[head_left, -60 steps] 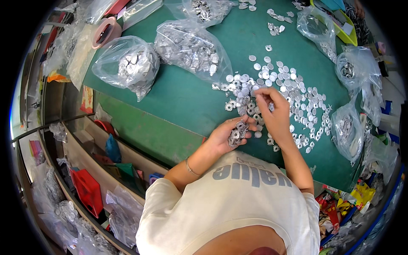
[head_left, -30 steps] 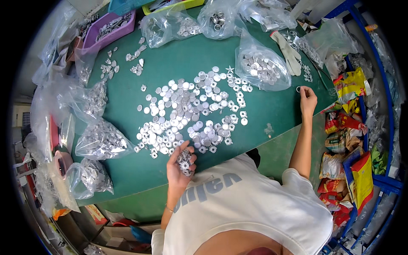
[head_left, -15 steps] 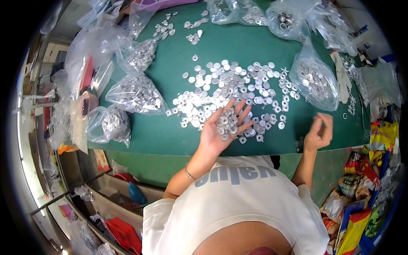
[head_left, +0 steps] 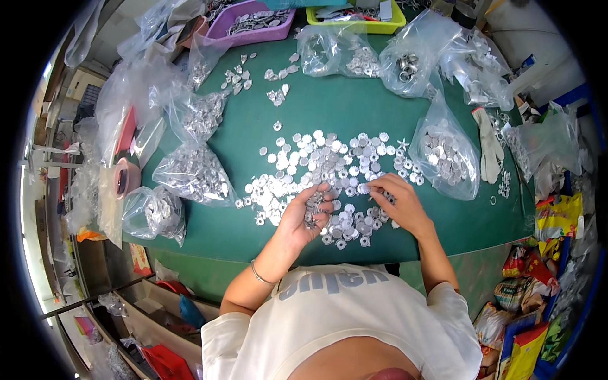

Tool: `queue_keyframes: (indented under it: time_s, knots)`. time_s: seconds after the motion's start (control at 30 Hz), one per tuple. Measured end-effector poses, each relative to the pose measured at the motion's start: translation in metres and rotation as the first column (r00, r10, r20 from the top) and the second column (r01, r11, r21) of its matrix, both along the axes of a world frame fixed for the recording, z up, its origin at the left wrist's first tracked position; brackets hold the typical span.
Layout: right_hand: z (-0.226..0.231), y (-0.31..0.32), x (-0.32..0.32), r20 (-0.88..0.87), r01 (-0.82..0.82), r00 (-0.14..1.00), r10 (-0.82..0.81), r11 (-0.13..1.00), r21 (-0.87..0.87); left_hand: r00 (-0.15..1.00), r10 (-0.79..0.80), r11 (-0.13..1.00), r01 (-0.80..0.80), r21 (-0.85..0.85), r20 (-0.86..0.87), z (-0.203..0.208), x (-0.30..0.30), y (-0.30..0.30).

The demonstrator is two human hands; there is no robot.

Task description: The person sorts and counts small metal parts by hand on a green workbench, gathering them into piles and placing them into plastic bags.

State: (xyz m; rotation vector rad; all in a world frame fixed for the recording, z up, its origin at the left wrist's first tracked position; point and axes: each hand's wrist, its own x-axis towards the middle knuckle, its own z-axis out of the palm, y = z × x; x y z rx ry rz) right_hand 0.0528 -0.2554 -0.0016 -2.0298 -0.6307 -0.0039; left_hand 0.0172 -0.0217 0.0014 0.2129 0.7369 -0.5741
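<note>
My left hand (head_left: 303, 218) is cupped, palm up, with its fingers curled round a handful of small silver metal discs (head_left: 314, 210). To its right, my right hand (head_left: 400, 204) reaches palm down over the pile of metal discs (head_left: 330, 166). Its fingers are bent and drawn together. One disc (head_left: 363, 189) shows right at the fingertips; whether they grip it or something else is hidden. The discs in the pile are round with notched rims, some with a hole, and they lie loose on the green table (head_left: 253, 114).
Clear bags of metal parts (head_left: 193, 174) stand on the left, and another bag of discs (head_left: 443, 155) on the right beside a white glove (head_left: 490, 149). A purple basin (head_left: 218, 28) and a yellow-green basin (head_left: 386, 26) sit at the back. Small silver pieces (head_left: 235, 79) lie far left.
My left hand has closed from an open palm round its discs. My right hand has come from the table's right front edge to the pile. The view has shifted, showing more of the back.
</note>
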Motion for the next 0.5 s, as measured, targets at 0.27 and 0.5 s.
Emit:
queue_keyframes:
  time_s: [0.27, 0.5]
  knots:
    - [-0.02, 0.008, 0.001, 0.074, 0.026, 0.997, -0.031, 0.997, 0.067, 0.994, -0.022, 0.999, 0.026, -0.027, 0.112, 0.006, 0.048, -0.016]
    - [-0.022, 0.007, 0.001, 0.058, 0.095, 0.993, -0.103, 0.987, 0.126, 0.972, 0.23, 0.972, -0.225, -0.068, 0.059, 0.0, 0.109, 0.002]
